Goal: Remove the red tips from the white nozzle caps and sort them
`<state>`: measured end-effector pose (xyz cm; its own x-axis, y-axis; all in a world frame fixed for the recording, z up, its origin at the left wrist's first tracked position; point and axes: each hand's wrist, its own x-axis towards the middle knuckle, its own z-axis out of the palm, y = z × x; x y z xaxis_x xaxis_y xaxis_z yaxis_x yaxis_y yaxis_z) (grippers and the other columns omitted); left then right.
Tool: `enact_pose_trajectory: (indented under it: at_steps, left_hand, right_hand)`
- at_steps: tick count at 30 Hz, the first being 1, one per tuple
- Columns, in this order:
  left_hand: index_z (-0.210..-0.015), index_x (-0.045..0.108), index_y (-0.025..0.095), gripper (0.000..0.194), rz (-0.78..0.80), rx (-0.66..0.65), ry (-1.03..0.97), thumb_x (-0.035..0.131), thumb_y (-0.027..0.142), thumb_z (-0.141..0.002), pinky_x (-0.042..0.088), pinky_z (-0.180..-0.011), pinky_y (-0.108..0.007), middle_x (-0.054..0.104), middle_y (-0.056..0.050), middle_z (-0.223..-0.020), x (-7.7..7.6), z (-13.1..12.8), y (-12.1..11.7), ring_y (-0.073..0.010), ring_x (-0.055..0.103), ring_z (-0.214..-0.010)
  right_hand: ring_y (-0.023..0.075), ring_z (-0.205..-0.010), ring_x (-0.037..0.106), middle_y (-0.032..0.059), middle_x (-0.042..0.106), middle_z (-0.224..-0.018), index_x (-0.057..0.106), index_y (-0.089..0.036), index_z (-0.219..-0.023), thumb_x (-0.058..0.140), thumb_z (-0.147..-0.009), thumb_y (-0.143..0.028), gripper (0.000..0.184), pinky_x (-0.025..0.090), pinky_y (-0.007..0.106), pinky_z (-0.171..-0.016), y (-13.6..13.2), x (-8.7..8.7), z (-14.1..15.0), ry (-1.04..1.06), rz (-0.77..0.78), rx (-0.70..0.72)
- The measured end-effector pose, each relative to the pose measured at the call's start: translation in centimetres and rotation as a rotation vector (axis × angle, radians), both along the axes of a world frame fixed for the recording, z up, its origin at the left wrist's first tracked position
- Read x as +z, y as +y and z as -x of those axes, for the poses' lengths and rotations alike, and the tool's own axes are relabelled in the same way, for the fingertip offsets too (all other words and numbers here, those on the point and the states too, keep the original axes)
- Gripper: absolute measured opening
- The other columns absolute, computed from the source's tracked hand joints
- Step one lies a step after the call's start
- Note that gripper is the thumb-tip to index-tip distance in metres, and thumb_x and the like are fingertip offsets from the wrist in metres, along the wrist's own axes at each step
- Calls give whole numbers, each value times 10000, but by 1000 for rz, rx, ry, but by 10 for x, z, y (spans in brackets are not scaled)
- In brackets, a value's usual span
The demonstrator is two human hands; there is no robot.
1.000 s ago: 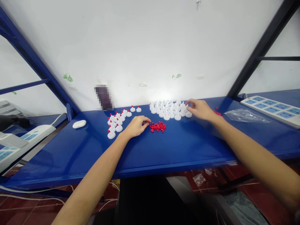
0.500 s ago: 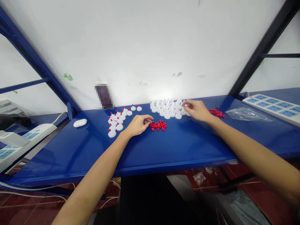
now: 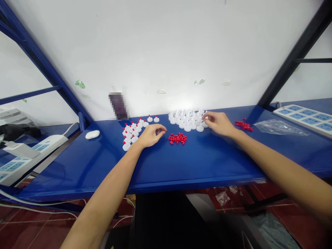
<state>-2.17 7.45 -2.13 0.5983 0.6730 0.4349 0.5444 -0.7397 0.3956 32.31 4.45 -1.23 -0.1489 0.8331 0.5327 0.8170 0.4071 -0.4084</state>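
Note:
On the blue table [image 3: 197, 162] lies a small heap of red caps [image 3: 177, 138]. My left hand [image 3: 151, 135] rests just left of the heap, its fingertips pinched together; what they hold is too small to make out. Left of it stand several white nozzle pieces with red tips [image 3: 132, 131]. My right hand [image 3: 219, 123] is at the right edge of a cluster of plain white nozzle pieces [image 3: 186, 119], fingers closed on one of them.
A second small heap of red caps [image 3: 243, 125] and a clear plastic bag [image 3: 278, 127] lie to the right. Power strips sit at the far right [image 3: 303, 116] and far left [image 3: 31, 154]. A white oval case [image 3: 92, 134] lies at the left.
My left hand has lifted back from the red heap with its fingertips pinched. My right hand has stayed at the white cluster's right edge. The view has shifted slightly.

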Motion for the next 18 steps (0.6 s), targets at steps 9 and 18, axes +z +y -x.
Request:
enact_pose_trajectory:
  at_steps: [9,18]
  left_hand:
    - [-1080,672,181,281,-260,220,199,459,266,-919,474,-931,-377,621,-104,-1130,-6,-8,11,-240,585,-1048]
    - [-1221,570,99,370,-268,601,533,431,298,-941,397,-972,-526,553,-255,-1257,25,-27,61,-398,514,-1201]
  right_hand:
    - [148,-519,506,-23,542,-547,682,-196,-852,505,-785,-248,196,382,272,-579,-5,3,13,-19,11,43]
    - [141,-511,494,-32,508,-546,667,-192,-859,492,-807,-253,193,377,273,-579,-8,3,18,-15,25,69]
